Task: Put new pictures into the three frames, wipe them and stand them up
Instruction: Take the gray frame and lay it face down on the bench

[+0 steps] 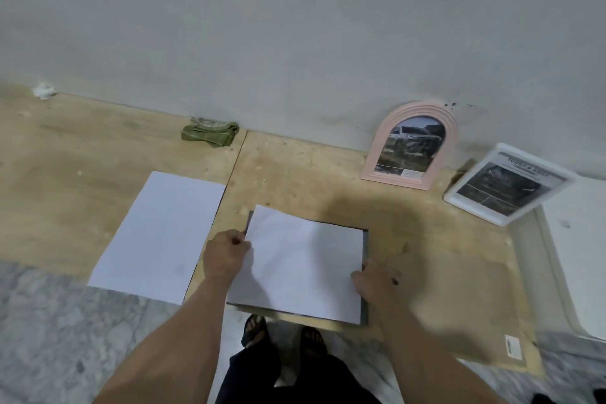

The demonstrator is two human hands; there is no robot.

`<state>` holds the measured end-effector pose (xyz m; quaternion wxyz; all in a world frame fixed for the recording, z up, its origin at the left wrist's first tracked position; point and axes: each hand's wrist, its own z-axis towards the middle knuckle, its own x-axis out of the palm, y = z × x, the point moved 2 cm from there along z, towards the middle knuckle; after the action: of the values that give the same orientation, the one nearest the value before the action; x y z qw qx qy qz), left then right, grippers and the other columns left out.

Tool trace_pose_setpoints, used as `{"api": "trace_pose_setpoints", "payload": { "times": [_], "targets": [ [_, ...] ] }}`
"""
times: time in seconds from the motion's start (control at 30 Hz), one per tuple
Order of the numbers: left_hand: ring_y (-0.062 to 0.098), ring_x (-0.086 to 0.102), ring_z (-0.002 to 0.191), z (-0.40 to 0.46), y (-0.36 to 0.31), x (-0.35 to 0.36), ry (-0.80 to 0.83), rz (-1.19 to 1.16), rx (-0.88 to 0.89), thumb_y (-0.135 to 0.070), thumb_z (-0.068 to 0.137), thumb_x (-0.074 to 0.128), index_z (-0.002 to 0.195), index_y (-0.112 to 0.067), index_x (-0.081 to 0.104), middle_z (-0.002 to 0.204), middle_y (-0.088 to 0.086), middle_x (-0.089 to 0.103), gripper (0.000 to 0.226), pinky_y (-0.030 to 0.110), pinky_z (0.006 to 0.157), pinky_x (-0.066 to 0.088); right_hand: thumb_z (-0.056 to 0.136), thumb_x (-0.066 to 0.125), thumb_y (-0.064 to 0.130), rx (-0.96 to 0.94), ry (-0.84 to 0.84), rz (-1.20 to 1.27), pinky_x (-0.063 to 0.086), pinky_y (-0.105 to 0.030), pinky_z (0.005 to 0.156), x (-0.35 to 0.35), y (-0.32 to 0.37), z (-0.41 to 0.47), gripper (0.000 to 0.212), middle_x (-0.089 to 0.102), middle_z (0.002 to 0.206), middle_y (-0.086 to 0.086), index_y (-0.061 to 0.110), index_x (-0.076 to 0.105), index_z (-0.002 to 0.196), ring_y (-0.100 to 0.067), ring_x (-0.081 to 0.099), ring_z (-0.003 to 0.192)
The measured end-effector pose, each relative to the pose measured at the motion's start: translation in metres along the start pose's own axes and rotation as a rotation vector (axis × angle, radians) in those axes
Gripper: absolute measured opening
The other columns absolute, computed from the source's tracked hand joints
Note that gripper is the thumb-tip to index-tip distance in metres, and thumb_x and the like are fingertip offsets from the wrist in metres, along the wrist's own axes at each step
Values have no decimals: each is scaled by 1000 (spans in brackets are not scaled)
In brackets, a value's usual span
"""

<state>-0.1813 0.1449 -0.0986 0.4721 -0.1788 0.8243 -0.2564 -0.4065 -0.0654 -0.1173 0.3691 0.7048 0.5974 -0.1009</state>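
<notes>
hands hold white sheet over dark frame

One camera only, worn on my head, looks forward and steeply down from close above my left hand and right hand. Beyond my hands it faces the wall; below them it catches my feet.

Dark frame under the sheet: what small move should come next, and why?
Probably square the sheet into the dark frame. It lies skewed, with the frame's edge showing only at the right; the left hand pinches its left edge and the right hand rests at its right edge.
</notes>
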Motion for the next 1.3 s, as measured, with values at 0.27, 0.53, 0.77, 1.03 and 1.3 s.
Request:
{"api": "trace_pose_setpoints", "payload": {
  "times": [0.27,0.53,0.77,1.03,1.3],
  "targets": [
    [24,62,73,-17,9,-16,166,-464,-115,-5,78,80,70,-6,68,76,9,68,15,31,68,50,91,51,15,-40,119,48,51,-39,84,-4,-7,10,20,56,107,-12,10,49,110,-26,57,94],
    [32,68,90,-45,30,-51,226,-881,-235,-7,88,69,104,4,65,104,20,72,20,37,82,53,93,53,22,26,198,10,40,-30,56,-2,8,21,25,51,91,-6,15,46,70,-23,48,65],
    [24,69,85,-56,74,-72,159,-1167,-301,-16,97,58,99,-7,69,95,8,75,14,38,83,49,89,64,30,-111,318,184,45,-31,67,21,44,-3,20,64,83,-7,11,66,93,-19,54,73],
    [30,67,81,-27,150,-134,-210,-1102,-442,0,85,72,98,4,65,108,21,69,16,40,73,56,83,65,8,-352,286,151,37,-20,46,60,171,-28,8,60,59,1,7,70,77,-7,48,43],
    [31,64,79,53,224,-224,-380,-1042,-544,0,84,75,91,2,66,98,19,69,12,38,74,53,85,63,14,-507,283,-204,44,-28,62,174,373,-33,17,57,68,-1,17,58,69,-16,52,63]
  ]
}}
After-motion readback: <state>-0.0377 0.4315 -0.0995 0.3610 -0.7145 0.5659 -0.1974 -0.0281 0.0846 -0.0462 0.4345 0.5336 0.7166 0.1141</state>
